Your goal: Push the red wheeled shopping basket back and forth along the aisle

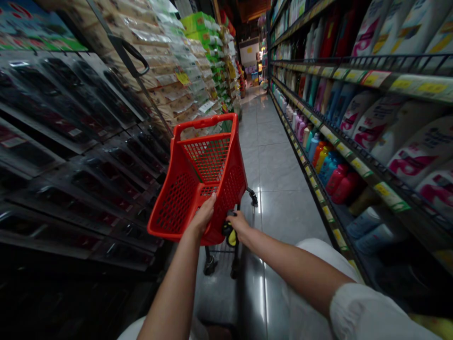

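The left hand (205,213), fingers together, should steady the red cart (193,198); the right hand's (239,225) fingers curl around a black-and-yellow object (231,237).

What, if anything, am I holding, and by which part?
Your right hand holds a black-and-yellow object by its black upper end. Your left hand is at the red plastic cart; grip unclear.
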{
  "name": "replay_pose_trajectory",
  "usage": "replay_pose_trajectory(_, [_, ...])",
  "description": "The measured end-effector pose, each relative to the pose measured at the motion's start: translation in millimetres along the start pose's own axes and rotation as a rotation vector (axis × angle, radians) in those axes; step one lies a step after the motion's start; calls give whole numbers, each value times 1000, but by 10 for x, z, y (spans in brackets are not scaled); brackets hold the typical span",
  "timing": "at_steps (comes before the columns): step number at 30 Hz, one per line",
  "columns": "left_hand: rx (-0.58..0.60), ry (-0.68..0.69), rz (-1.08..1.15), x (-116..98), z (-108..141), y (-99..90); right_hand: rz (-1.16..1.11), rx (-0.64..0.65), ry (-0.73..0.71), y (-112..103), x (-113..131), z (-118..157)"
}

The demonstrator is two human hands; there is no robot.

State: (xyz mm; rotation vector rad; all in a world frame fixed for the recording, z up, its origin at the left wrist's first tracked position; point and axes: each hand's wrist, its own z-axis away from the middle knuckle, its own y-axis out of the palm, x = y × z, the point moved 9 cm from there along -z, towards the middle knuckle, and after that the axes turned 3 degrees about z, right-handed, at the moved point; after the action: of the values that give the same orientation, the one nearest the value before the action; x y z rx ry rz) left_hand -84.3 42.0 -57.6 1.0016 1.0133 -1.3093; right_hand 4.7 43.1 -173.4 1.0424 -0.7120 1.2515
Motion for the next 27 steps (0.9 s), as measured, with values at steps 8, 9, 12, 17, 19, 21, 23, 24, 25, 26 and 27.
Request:
replay_pose_trajectory(8, [-106,-90,-17,27,-38,-29,-129,-61,-256,-86,510,-53])
replay_pose_trajectory(9, [-102,-100,-7,39,-37,-26,-98,-73,-144,-80,284,-31])
replay_pose_trajectory(12, [-80,-100,36,57,-41,-18,-35,-67,78,-9,-174,47])
replay_pose_trajectory(17, [-79,-82,60,93,-102,-53,-73,-50,-217,32,434,118])
replay_pose_trajectory(19, [-100,-76,71,108,-125,-85,-101,8,-403,54,716,229])
replay_pose_trajectory(21, [-95,-93,86,137,-136,-90,-101,5,-403,41,671,309])
replay_pose_trajectory(23, [-69,-132,101,176,-131,-68,-62,-46,-212,17,337,333])
replay_pose_trajectory(24, [-57,-151,109,192,-124,-57,-35,-58,-85,23,133,347])
replay_pose_trajectory(25, [-54,-164,116,202,-117,-52,-9,-54,26,42,-38,367])
replay_pose_trajectory(26, [-57,-170,122,207,-112,-55,6,-38,98,71,-142,388])
replay_pose_trajectory(27, [-67,-173,123,207,-108,-62,7,-19,122,100,-165,401])
